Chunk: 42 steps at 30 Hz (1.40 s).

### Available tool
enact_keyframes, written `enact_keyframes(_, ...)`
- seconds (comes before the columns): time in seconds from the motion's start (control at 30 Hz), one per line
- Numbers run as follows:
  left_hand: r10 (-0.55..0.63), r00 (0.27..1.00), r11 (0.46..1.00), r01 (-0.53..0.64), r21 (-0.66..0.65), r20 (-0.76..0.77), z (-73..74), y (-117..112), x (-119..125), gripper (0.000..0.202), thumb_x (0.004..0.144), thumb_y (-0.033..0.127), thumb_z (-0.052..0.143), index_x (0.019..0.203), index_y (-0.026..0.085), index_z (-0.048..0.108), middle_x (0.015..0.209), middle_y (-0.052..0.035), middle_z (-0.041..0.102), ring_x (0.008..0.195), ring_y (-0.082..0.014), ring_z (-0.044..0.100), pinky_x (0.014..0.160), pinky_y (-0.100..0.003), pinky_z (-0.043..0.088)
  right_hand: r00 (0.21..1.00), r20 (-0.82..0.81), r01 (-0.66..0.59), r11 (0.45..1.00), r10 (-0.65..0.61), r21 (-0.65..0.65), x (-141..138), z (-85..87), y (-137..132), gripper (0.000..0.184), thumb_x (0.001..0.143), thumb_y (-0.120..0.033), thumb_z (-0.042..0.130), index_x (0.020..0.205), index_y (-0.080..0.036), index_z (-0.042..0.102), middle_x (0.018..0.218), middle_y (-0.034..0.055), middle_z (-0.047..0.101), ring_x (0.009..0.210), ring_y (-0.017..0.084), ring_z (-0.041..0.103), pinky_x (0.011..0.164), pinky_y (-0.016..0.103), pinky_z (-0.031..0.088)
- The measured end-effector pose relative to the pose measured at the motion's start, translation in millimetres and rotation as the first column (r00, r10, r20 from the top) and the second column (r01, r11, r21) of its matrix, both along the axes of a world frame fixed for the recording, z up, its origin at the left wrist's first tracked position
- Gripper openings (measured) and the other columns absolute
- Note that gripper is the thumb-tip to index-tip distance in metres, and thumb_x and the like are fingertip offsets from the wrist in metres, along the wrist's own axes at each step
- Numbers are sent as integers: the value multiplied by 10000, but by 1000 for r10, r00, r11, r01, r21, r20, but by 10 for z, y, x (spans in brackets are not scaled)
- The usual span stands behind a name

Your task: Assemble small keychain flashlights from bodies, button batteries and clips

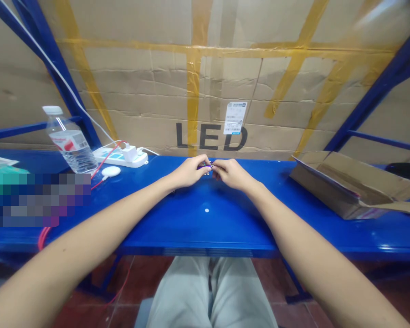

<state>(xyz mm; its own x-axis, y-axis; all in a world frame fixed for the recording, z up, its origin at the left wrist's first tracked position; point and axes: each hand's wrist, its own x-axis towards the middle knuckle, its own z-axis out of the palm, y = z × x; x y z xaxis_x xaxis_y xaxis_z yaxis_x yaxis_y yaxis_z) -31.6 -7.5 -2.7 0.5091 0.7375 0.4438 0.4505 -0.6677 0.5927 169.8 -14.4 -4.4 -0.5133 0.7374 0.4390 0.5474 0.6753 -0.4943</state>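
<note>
Near the far edge of the blue table [177,223], a small purple item [205,168] is held between the left hand [189,172] and the right hand [231,173]. It is pinched narrowly by the fingertips of both. Its exact form cannot be told, since it is mostly covered. A step of fine two-handed handling seems to be in hand; for the next move, a steady, light pinch is probably called for.
</note>
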Motion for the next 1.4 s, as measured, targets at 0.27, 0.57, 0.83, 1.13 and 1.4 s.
enact_keyframes(0.27, 6, 967, 999, -18, -46, -253, 97, -44, 4, 320, 959, 309, 418, 794, 165, 651, 831, -56, 706, 793, -210, 626, 722, -311, 435, 993, 116, 6, 1000, -5, -8, -27, 44, -68, 260, 908, -179, 487, 666, -164, 583, 634, 34, 644, 614, 137, 504, 629, 269, 343)
enact_keyframes(0.57, -108, 994, 994, 108, -18, -5, 37, -46, 3, 134, 819, 301, 647, 820, 182, 585, 837, -15, 683, 812, -181, 627, 751, -295, 463, 996, -57, -77, 981, 68, -180, 0, 20, -51, 245, 874, -248, 506, 649, -173, 565, 576, 9, 617, 540, 142, 547, 588, 269, 396)
enact_keyframes(0.83, -56, 998, 990, 61, -124, 43, 78, -122, 57, 158, 931, 286, 499, 840, 180, 570, 759, -20, 665, 703, -148, 595, 684, -284, 458, 997, -75, -50, 982, 37, -182, 43, 93, -62, 234, 854, -270, 527, 653, -171, 595, 559, 8, 610, 541, 140, 546, 554, 260, 400)
enact_keyframes(1.13, -67, 980, 987, 92, -131, 188, 55, -108, 58, 144, 786, 275, 697, 792, 154, 619, 777, -28, 682, 725, -156, 633, 710, -299, 496, 977, -205, -130, 933, 62, -335, 37, 34, -27, 233, 838, -329, 595, 669, -170, 582, 517, 3, 575, 465, 125, 516, 486, 249, 414)
enact_keyframes(1.4, 26, 998, 996, -20, -86, 64, 76, -143, 79, 124, 933, 236, 491, 873, 176, 582, 753, -19, 667, 715, -154, 623, 708, -303, 478, 984, -167, -113, 954, 68, -277, 29, 43, -38, 255, 831, -324, 596, 632, -164, 592, 537, 5, 580, 490, 120, 503, 512, 256, 390)
